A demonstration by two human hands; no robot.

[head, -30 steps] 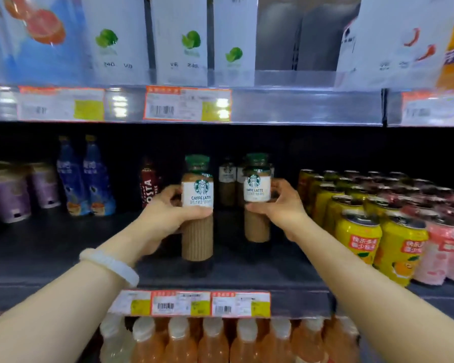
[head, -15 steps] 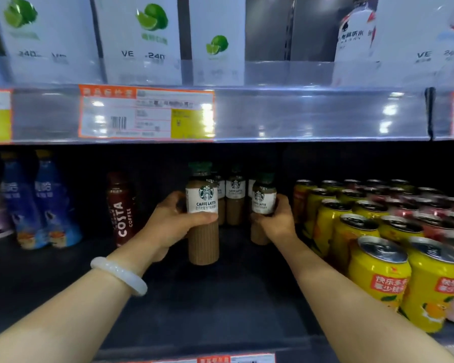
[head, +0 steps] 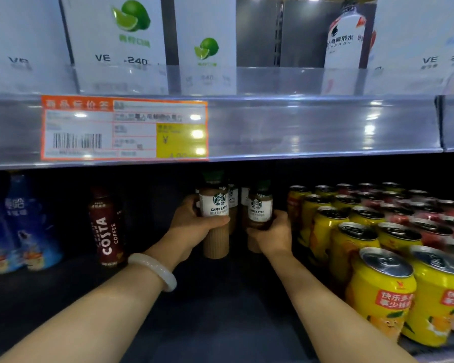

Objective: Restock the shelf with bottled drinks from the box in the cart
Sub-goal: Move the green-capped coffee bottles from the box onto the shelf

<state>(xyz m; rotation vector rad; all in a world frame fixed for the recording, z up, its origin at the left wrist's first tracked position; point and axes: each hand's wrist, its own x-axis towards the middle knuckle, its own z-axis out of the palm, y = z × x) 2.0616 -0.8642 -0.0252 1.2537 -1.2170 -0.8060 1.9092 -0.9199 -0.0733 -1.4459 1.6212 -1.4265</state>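
Brown latte bottles (head: pixel 215 218), upright, one in each outstretched hand's curled grip: left hand (head: pixel 192 226), right hand (head: pixel 273 237)

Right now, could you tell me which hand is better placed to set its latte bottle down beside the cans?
Probably the right hand: its latte bottle sits closest to the yellow cans, while the left hand grips a bottle farther left, nearer the Costa bottle.
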